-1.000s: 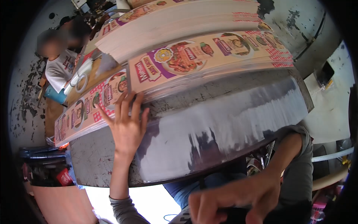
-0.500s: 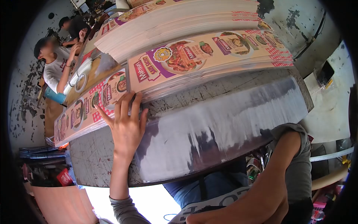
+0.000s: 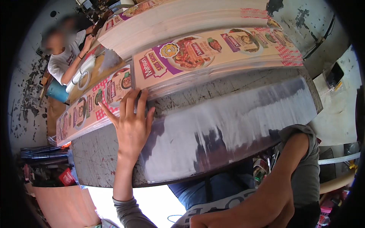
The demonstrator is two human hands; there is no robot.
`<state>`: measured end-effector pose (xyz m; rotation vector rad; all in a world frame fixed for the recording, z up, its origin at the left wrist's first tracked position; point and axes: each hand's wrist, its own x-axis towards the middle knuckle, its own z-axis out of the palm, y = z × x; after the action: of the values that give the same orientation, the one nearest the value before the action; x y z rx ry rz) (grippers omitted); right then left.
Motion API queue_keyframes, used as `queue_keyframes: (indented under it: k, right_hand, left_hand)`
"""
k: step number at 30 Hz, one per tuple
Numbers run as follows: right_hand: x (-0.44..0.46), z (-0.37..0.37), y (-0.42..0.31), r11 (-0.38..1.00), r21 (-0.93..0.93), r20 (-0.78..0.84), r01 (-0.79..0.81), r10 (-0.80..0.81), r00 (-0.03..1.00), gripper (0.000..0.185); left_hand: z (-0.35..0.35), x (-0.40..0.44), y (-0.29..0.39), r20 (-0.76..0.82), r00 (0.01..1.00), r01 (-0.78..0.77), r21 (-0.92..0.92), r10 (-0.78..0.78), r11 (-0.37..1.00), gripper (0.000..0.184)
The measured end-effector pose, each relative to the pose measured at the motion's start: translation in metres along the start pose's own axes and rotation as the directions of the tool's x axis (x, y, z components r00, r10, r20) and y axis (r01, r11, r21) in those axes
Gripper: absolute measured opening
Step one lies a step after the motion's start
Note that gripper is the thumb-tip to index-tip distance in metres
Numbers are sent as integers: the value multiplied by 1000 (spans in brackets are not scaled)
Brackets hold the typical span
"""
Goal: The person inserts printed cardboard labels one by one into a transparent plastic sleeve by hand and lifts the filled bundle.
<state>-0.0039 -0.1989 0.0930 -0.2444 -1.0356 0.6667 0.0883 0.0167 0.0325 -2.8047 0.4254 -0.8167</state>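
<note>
My left hand [image 3: 131, 123] lies with fingers spread where the left pile of printed food banners [image 3: 89, 104] meets the longer stack of printed banners [image 3: 197, 57]; its fingertips touch the edges there. Nothing is held in it. To its right, a clear plastic sheet with whitish streaks [image 3: 228, 133] lies on the scratched grey tabletop [image 3: 95, 159]. My right hand [image 3: 247, 211] is low at the bottom, in front of my body and off the tabletop; its fingers are mostly hidden or cut off by the frame.
A tall pile of pale sheets [image 3: 182, 26] stands behind the banners. At the back left are two people, one in a white shirt [image 3: 61, 62], near a blue container [image 3: 57, 91] and a white coil [image 3: 83, 79]. A phone [image 3: 334, 75] lies on the right-hand surface.
My left hand stays in place on the banners. My right hand has moved lower, its fingers less visible than a second ago. The person in white has raised an arm and shifted.
</note>
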Motion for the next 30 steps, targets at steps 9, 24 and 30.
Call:
queue_keyframes:
  k: [9,24,30]
  right_hand:
    - [-2,-6,-7,985,136,44,-109,104,994,37]
    - [5,-30,-11,998,42,206,-45,36,978,35]
    - [49,-114,-72,79,-990,-102,-120,203,974,29]
  left_hand:
    - [0,-1,1,10,1000,6,25,-7,1000,44]
    - [-1,-1,4,18,1000,19,4,-19,1000,45]
    - [-12,-7,20,29,982,-150,-469,185,871,46]
